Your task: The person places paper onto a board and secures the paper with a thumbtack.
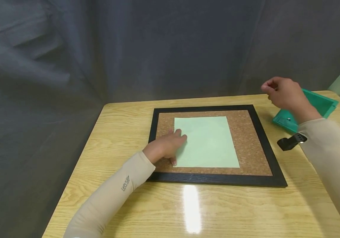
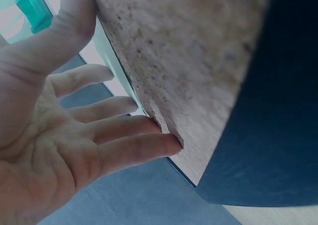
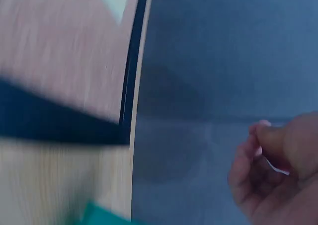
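A pale green sheet of paper (image 1: 207, 142) lies flat on a cork board (image 1: 253, 155) with a black frame (image 1: 217, 179). My left hand (image 1: 167, 144) rests at the sheet's left edge with fingers spread, touching paper and cork. In the left wrist view, that hand's fingers (image 2: 134, 150) are nearly straight, their tips at the cork. Raised beyond the board's far right corner, my right hand (image 1: 286, 94) has thumb and curled fingers pinched together. A small pale bit shows at its fingertips (image 3: 241, 170) in the right wrist view; I cannot tell what it is.
A green open tray (image 1: 321, 104) stands tilted right of the board, partly behind my right forearm, with a small shiny spot inside. A black wrist camera (image 1: 290, 142) is strapped to that wrist. Dark cloth (image 1: 176, 49) hangs behind and left of the wooden table (image 1: 122, 132).
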A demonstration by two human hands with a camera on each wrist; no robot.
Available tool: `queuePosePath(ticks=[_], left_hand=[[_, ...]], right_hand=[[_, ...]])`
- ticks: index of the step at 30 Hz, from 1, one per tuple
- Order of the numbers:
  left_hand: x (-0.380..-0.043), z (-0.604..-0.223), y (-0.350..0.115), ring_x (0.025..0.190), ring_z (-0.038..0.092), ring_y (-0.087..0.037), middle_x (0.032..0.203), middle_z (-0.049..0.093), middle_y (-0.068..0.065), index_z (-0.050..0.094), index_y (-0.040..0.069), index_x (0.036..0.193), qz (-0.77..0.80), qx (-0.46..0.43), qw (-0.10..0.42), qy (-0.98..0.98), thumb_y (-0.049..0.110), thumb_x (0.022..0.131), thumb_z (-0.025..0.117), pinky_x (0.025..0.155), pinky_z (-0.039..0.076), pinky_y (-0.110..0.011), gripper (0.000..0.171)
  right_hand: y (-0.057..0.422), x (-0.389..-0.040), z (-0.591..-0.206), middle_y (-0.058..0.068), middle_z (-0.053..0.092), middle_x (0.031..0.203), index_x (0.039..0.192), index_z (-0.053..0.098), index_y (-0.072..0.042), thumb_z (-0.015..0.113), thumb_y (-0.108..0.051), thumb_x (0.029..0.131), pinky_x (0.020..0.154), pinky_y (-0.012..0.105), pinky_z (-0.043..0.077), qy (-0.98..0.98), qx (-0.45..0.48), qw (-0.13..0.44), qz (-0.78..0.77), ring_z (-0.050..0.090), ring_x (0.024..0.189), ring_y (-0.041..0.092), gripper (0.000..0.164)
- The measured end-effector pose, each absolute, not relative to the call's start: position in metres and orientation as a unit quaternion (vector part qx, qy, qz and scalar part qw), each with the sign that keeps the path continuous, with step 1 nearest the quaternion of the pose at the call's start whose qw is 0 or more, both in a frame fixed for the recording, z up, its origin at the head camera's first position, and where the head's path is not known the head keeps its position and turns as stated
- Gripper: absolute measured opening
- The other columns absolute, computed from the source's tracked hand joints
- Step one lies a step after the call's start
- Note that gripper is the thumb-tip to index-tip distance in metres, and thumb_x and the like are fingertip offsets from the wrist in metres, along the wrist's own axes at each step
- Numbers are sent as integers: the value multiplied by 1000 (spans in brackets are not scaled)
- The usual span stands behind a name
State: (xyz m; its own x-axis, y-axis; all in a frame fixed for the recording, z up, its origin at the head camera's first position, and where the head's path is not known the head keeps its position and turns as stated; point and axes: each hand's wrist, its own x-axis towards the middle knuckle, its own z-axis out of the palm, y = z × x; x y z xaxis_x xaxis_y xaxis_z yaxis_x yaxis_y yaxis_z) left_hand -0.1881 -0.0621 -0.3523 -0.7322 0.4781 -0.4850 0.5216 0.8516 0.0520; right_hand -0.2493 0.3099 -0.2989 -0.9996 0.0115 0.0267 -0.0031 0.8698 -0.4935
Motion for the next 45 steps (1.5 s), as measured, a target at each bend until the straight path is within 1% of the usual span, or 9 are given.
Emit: queuePosePath(ticks=[2,4,7,11,18,22,25,38,45], left_hand=[[-189,-353,-63,153,15,-42,162,22,-15,32,16,153,-38,272,248,929,37,65,89,107,46,-39,106],[-190,-352,-64,153,16,-42,162,22,-15,33,15,152,-36,275,245,929,39,65,89,111,43,-41,106],[-192,-350,-65,152,21,-42,161,24,-15,34,16,151,-38,277,236,930,42,62,90,115,39,-45,108],[-192,-347,-66,150,26,-42,159,29,-15,35,16,151,-48,280,226,932,45,60,91,118,36,-48,111],[-192,-347,-64,150,25,-43,162,25,-16,31,15,155,-55,288,226,929,45,61,89,119,33,-49,114],[-191,-348,-60,151,23,-42,165,20,-16,28,16,157,-61,287,234,927,45,61,88,120,32,-49,116],[-190,-348,-58,151,21,-42,166,17,-17,26,16,158,-64,287,237,926,45,62,87,120,32,-48,117],[-188,-351,-58,149,26,-45,161,24,-18,28,16,157,-82,293,228,925,43,62,88,119,34,-47,115],[-187,-350,-57,148,29,-45,160,26,-18,29,16,157,-86,292,226,925,41,63,89,118,35,-46,115]], right_hand=[[298,-248,-300,21,60,105,128,53,0,37,-47,105,62,35,47,-958,5,-3,286,59,86,30,55],[284,-248,-303,19,59,105,128,53,-1,38,-48,104,63,34,47,-952,17,-13,307,58,85,28,55],[260,-247,-308,20,56,111,129,53,0,39,-46,105,69,39,45,-942,46,-31,330,53,89,30,54],[220,-248,-317,21,54,120,127,55,-2,42,-38,106,76,43,44,-931,88,-60,350,51,96,31,44],[159,-261,-341,16,59,100,116,61,-6,49,-28,106,67,33,45,-922,119,-102,354,53,81,23,27],[136,-266,-352,13,61,99,112,61,-9,51,-28,105,66,31,46,-922,128,-126,343,56,79,21,22],[123,-265,-356,12,63,100,110,62,-10,53,-27,104,67,31,47,-921,137,-133,340,57,79,21,20],[92,-267,-366,7,66,108,113,66,-12,51,-22,105,81,35,45,-919,140,-168,329,58,91,20,19],[86,-269,-370,8,65,108,110,65,-11,55,-20,103,80,34,44,-919,132,-157,337,55,88,20,15]])
